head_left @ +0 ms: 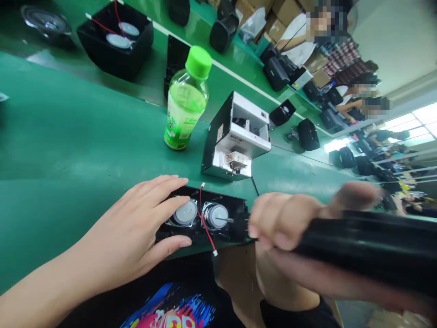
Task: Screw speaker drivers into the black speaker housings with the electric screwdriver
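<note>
Head view: the left hand [136,228] is spread flat, fingers apart, on a black panel [239,209] at the near edge of the table [68,136], seemingly so that it is kept from sliding. The right hand [283,223] is clamped around a screwdriver [368,246], whose bit is held level at the right speaker [217,215], beside a red wire [206,228]. A box [235,136] and a bottle [186,102] are stood just behind, within reach yet off the panel.

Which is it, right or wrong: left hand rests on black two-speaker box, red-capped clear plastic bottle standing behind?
Wrong: head view shows a green cap, not red, on the clear plastic bottle; the left hand does rest on the black two-speaker box.
</note>
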The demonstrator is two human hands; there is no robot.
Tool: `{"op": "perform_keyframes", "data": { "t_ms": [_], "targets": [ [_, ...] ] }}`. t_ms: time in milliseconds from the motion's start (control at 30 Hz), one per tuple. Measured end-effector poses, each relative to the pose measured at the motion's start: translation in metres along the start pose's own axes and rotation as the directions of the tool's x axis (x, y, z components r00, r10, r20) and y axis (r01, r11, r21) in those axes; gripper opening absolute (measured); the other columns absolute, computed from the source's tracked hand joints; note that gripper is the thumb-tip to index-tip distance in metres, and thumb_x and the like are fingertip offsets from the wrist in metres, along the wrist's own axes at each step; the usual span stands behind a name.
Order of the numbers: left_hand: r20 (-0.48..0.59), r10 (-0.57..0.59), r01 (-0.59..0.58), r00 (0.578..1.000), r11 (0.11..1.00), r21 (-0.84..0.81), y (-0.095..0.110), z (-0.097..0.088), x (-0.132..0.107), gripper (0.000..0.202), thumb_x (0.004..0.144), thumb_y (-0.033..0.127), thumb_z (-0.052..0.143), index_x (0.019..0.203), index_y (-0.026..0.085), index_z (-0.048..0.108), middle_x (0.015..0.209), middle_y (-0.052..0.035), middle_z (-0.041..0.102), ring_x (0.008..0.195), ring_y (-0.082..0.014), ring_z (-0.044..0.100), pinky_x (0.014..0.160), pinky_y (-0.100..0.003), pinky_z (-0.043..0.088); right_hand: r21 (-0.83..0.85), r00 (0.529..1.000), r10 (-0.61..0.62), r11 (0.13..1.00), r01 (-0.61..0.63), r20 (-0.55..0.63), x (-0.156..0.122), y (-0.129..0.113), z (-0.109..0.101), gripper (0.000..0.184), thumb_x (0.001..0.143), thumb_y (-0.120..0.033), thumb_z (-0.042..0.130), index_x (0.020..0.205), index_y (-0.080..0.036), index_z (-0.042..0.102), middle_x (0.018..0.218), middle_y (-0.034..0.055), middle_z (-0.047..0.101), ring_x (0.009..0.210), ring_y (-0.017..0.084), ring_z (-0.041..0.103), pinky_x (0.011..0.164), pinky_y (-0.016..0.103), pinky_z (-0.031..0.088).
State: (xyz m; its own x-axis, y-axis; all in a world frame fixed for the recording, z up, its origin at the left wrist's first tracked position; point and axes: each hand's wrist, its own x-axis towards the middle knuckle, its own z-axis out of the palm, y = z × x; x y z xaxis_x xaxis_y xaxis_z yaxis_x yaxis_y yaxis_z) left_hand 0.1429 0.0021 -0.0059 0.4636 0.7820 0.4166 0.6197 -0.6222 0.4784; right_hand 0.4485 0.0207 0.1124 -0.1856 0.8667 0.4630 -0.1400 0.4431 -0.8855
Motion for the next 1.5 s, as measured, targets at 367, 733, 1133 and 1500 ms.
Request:
{"op": "perform_keyframes", "data": {
  "t_ms": [367,733,1133,1500],
  "targets": [
    [-0.023,-0.048,0.05,0.999,0.996,0.068,-0.017,0.002,0.012,0.054,0.13,0.078,0.052,0.146,0.041,0.086,0.166,-0.0037,0.087,0.138,-0.035,0.088,0.116,-0.056,0.071,-0.126,0.939,-0.195,0.978,0.165,-0.283,0.119,0.052,-0.014,0.087,0.095,-0.123,0.068,0.109,-0.038,0.071,0.065,-0.0065,0.058,0.046,0.02,0.052,0.045,0.036,0.043],
    [0.158,0.025,-0.039,0.987,0.996,0.086,-0.028,-0.01,0.029,0.042,0.098,0.045,0.099,0.139,0.039,0.09,0.155,-0.0081,0.088,0.13,-0.0418,0.089,0.101,-0.06,0.077,0.069,0.973,-0.014,0.997,0.031,-0.232,0.1,0.032,-0.024,0.072,0.103,-0.104,0.086,0.13,-0.038,0.091,0.069,-0.0051,0.066,0.049,0.02,0.06,0.046,0.035,0.05],
    [0.172,0.007,-0.009,0.985,1.0,0.009,-0.024,-0.011,0.032,0.042,0.101,0.035,0.096,0.142,0.043,0.09,0.144,-0.0058,0.09,0.118,-0.0371,0.087,0.098,-0.055,0.07,0.261,0.998,0.06,0.964,-0.057,-0.003,0.056,0.044,0.014,0.065,0.111,-0.101,0.078,0.133,-0.04,0.077,0.075,-0.0081,0.078,0.052,0.019,0.07,0.051,0.033,0.065],
    [0.142,0.018,-0.014,0.99,0.999,-0.03,-0.017,-0.012,0.036,0.033,0.103,0.038,0.093,0.136,0.038,0.09,0.135,-0.0064,0.09,0.111,-0.0355,0.087,0.087,-0.054,0.069,0.252,0.994,0.092,0.962,-0.103,0.058,0.055,0.063,0.032,0.069,0.114,-0.107,0.063,0.13,-0.04,0.072,0.07,-0.0102,0.07,0.047,0.02,0.062,0.047,0.035,0.059]
  ]
}}
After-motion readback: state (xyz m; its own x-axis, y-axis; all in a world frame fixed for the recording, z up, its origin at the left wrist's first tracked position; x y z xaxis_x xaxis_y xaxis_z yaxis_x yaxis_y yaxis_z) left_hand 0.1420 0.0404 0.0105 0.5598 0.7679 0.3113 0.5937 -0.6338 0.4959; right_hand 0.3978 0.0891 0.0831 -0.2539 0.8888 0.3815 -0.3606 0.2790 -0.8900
